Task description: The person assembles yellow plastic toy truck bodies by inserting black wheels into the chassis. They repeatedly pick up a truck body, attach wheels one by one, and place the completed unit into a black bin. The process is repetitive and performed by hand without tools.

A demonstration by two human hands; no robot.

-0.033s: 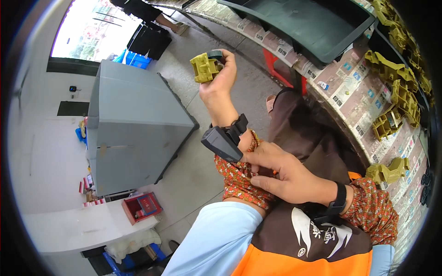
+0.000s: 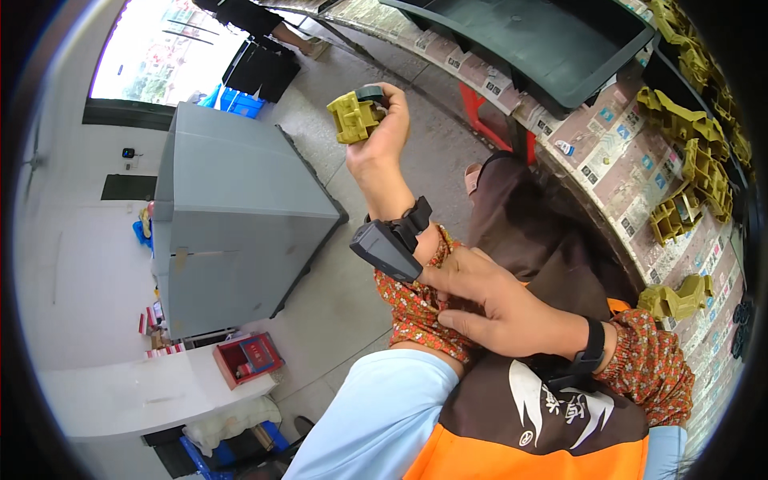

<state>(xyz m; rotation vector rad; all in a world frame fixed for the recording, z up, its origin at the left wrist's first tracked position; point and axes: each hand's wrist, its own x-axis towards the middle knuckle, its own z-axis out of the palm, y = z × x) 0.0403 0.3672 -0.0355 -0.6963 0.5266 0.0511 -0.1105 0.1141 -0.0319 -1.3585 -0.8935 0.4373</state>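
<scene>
In the head view, holds a mustard-yellow, open-framed, hard moulded part [image 2: 350, 118] in the left hand [image 2: 390, 130] at the upper centre of the frame, raised over the grey floor [image 2: 340, 316] and well apart from the worktop [image 2: 588, 164]. Has the left grip closed on the part, fingers bent round from the right, with a dark green rounded piece [image 2: 369, 94] at the top against the fingers. Wears a black, elongated device [image 2: 386, 250] strapped to the left wrist at the centre. Reaches across with the right hand [image 2: 512, 308], just right of centre, index fingertip at the lower end of the device and thumb over the red floral sleeve cover [image 2: 400, 306]. Has the right grip partly open, thumb and index finger apart; cannot tell whether pinching any cloth.

Shows, at the upper right on the patterned worktop, a long dark grey-green tray [image 2: 552, 44], and along the right edge heaped mustard-yellow moulded pieces [image 2: 680, 118]. Shows also, at left, a large grey boxlike cabinet [image 2: 248, 240] and, lower left, a small red open box [image 2: 226, 366].
</scene>
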